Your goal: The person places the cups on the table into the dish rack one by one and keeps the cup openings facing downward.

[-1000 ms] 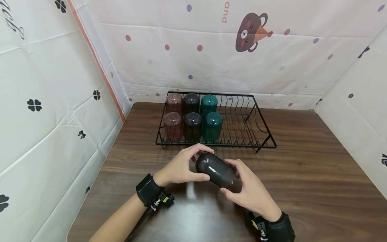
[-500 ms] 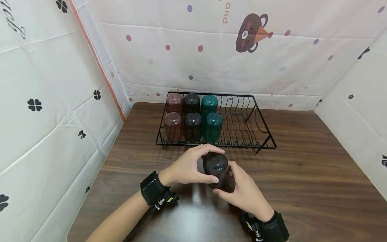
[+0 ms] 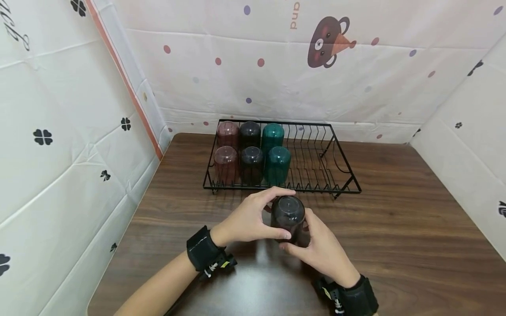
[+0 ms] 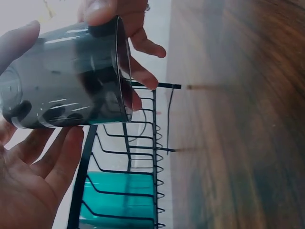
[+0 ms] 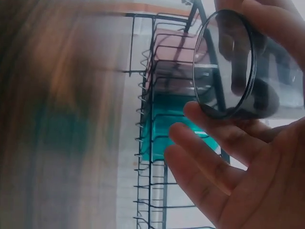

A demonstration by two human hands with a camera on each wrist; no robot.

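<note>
Between both hands is a dark grey, see-through drinking glass (image 3: 288, 215), held above the table with its base up. My left hand (image 3: 251, 217) grips it near the base, thumb in front and fingers behind. Lower down, my right hand (image 3: 326, 248) holds the same glass from the right side. In the left wrist view the glass (image 4: 71, 76) has its open rim facing the table side, with the other hand's fingers around that end. The right wrist view looks into the round mouth of the glass (image 5: 224, 62).
Behind the hands stands a black wire rack (image 3: 324, 191). On its left side, upside-down glasses form two rows: pink (image 3: 226, 166), dark grey (image 3: 251, 166) and teal (image 3: 278, 166). The rack's right side shows bare wires. Printed cloth (image 3: 197, 83) hangs behind and beside the wooden table (image 3: 395, 210).
The dark glass has swung from a slanting, sideways pose to nearly upright with its base up. My left hand has shifted slightly right, and the right hand has moved slightly left.
</note>
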